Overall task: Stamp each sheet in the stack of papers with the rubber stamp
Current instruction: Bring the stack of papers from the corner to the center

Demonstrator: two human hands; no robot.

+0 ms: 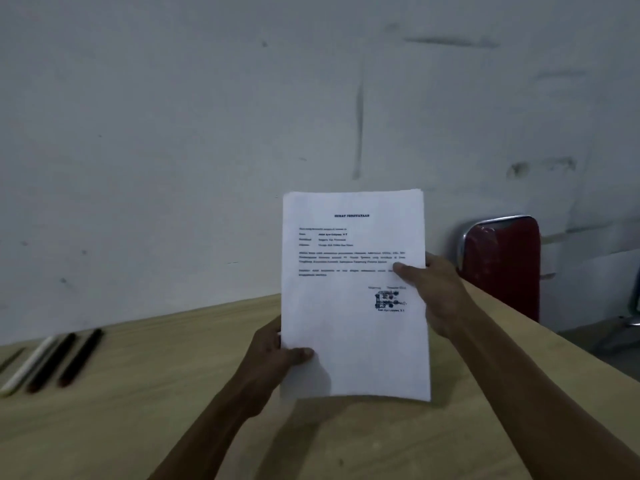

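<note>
I hold a stack of white printed papers (353,334) upright above the wooden table (173,393). The top sheet carries typed text and a dark blue stamp mark (389,300) near its lower right. My left hand (273,355) grips the stack's lower left edge, thumb across the front. My right hand (433,289) pinches the right edge at mid-height, thumb on the printed face. No rubber stamp is in view.
Several pens (52,358), one white and the others dark, lie in a row at the table's left edge. A red chair back with a chrome frame (502,265) stands beyond the table at the right. A pale scuffed wall (207,133) fills the background.
</note>
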